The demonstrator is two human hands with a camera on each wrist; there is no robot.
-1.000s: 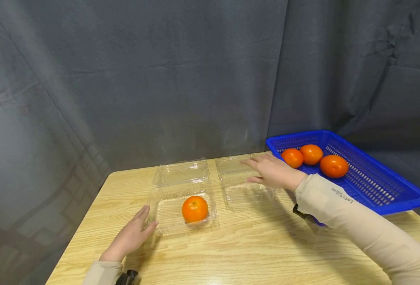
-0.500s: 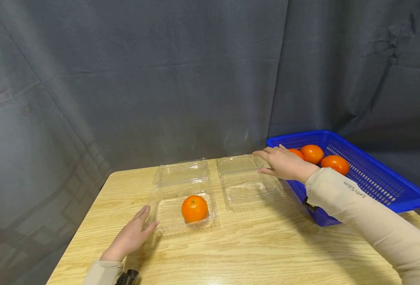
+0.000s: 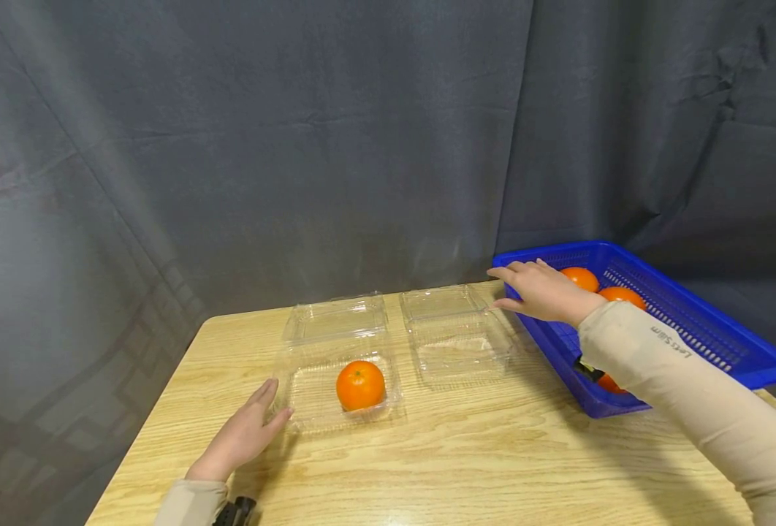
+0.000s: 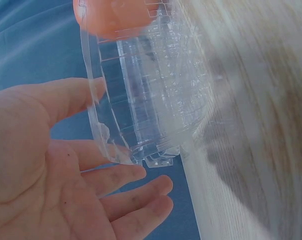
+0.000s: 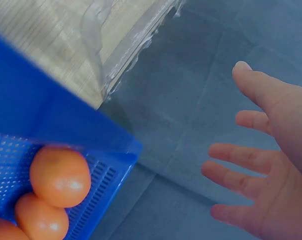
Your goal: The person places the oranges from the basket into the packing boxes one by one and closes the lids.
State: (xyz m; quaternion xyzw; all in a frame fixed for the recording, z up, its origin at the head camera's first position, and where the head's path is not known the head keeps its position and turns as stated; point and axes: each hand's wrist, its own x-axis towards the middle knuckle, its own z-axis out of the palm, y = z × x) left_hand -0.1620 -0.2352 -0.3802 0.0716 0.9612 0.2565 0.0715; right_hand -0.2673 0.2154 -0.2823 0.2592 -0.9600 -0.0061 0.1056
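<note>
Head view: right hand (image 3: pixel 546 294), empty, fingers spread, near the basket (image 3: pixel 690 301); left hand (image 3: pixel 240 435), relaxed, beside the left box (image 3: pixel 316 387); a brushing sleeve (image 3: pixel 680 387) could roll fruit (image 3: pixel 579 279).

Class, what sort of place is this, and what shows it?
Probably a screened-off work area: a grey curtain hangs behind a wood-grain table bearing two open plastic clamshell containers.

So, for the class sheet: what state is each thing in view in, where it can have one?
Left clear plastic clamshell: lid open, holding one orange.
That orange: stem end up.
Right clear plastic clamshell: lid open, no fruit inside.
Blue plastic basket: uncovered, holding several oranges.
Left hand: fingers extended, beside the left clamshell.
Right hand: fingers spread, holding nothing.
Dark grey curtain: hanging, creased.
</note>
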